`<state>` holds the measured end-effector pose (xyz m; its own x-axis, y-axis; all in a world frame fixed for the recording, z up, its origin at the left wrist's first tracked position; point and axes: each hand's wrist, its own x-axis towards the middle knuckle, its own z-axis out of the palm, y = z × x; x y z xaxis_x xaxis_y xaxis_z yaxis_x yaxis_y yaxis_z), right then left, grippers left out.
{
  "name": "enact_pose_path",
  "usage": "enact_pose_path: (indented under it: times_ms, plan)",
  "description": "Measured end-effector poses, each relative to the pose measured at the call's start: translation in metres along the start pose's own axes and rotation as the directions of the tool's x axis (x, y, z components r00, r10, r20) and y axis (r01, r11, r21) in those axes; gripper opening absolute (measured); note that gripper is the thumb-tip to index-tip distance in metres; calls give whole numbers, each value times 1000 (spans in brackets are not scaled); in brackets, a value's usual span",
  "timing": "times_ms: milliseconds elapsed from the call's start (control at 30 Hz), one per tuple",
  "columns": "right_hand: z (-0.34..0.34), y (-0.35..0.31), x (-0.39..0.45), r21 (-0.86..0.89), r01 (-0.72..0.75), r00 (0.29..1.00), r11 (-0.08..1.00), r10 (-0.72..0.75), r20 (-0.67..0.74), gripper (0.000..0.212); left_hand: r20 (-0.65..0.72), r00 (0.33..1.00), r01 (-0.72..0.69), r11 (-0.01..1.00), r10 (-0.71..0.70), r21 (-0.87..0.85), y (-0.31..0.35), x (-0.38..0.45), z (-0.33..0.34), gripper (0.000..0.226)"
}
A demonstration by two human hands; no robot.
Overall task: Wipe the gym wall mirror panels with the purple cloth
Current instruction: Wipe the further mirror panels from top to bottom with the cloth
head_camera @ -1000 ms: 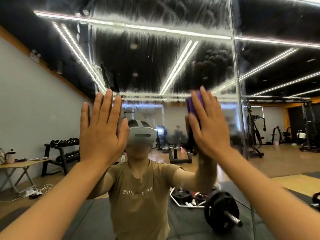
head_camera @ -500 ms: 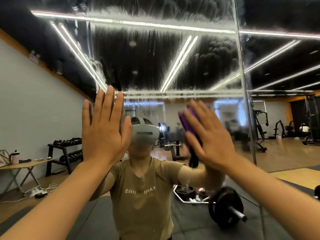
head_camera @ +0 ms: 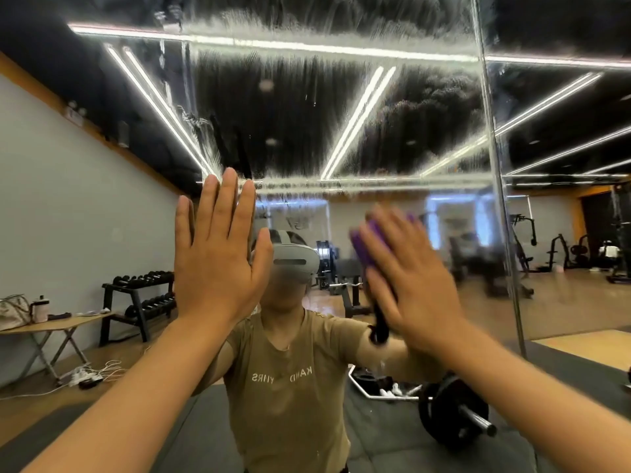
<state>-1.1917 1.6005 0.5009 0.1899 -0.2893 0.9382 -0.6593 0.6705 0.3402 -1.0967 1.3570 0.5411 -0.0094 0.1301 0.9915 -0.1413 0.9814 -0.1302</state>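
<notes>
The mirror panel (head_camera: pixel 341 107) fills the wall ahead, a flat glossy sheet whose upper part is streaked with wet, feathery smears running downward; a thin vertical metal seam (head_camera: pixel 496 186) divides it from the next panel on the right. In the glass the gym shows: a grey wall, wooden floor with dark rubber mats, and bright strip lights crossing a black ceiling.

Reflected low on the left is a folding bench (head_camera: pixel 51 324) with a pale top carrying a bag and a bottle, and beside it a black dumbbell rack (head_camera: pixel 140 295). Low on the right lies a black round weight plate (head_camera: pixel 447 416) on a steel bar.

The left hand (head_camera: pixel 215 264) is flat against the glass, fingers straight and pointing up, its grip open and holding nothing.

The right hand (head_camera: pixel 413 278), motion-blurred, has its fingers extended, tilted up and to the left, pressing the purple cloth (head_camera: pixel 367 245) against the mirror at about head height. The cloth is a soft folded wad, its long axis running up along the fingers, showing past their left edge.
</notes>
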Motion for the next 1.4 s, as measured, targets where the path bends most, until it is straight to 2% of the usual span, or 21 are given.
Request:
enact_pose_path:
  times_ms: [67,167,333,367,433,500,567,667,767,833,900,967,1000,1100,1167,1233,1300,1400]
  plan:
    - [0,-17,-60,-15,169,979,985,-166,121,57,-2,1000,0,1000,0,1,0,-1,0,64]
    - [-5,-18,-116,-57,435,864,899,-398,309,69,0,1000,1,1000,-1,-5,-1,-1,0,64]
    - [-11,10,-78,22,597,745,802,-564,355,56,-16,1000,-3,1000,3,-18,-2,-1,1,64]
    - [-11,17,-62,34,585,758,810,-561,334,55,-21,1000,-3,1000,3,-18,-2,-1,1,64]
    - [-10,33,-23,40,484,842,874,-478,250,53,-30,1000,-2,1000,1,-20,-1,-2,1,64]
    - [-11,52,22,12,316,939,949,-314,142,52,-36,999,-2,1000,2,-20,-2,-2,1,64]
    - [-14,70,61,-6,105,993,994,-105,63,54,-35,999,-3,1000,2,-24,-1,-2,1,64]
    - [-17,82,92,-12,-130,991,991,130,7,59,-32,999,-2,999,1,-33,-1,-3,2,63]
    - [-10,64,78,5,-209,976,978,209,-56,59,-37,999,-2,1000,1,-28,-1,-3,1,63]
    - [-6,42,47,2,-149,987,989,149,-63,58,-39,999,-5,1000,4,-28,-2,-3,2,63]
    - [-4,20,2,-10,22,1000,1000,-22,-5,57,-44,999,-8,999,6,-33,-1,-3,2,63]
    - [-7,5,-49,-27,219,970,975,-215,115,58,-44,999,-9,999,8,-32,-1,-4,2,63]
    - [-9,1,-73,-28,317,932,948,-306,194,60,-41,999,-8,999,7,-32,-1,-4,2,63]
    - [-17,7,-116,-11,572,759,820,-524,387,61,-24,1000,-3,999,2,-35,-1,-4,1,63]
    - [-21,17,-113,13,647,685,762,-589,430,60,-19,1000,2,999,-3,-42,-1,-4,1,63]
    - [-22,25,-99,54,684,643,728,-636,427,59,-14,1000,6,999,-7,-45,0,-4,1,63]
    - [-21,33,-75,78,666,665,741,-639,387,55,-13,1000,9,999,-9,-37,0,-5,2,63]
    - [-21,53,-17,33,480,838,877,-469,278,53,-10,1000,12,999,-13,-34,-1,-5,2,63]
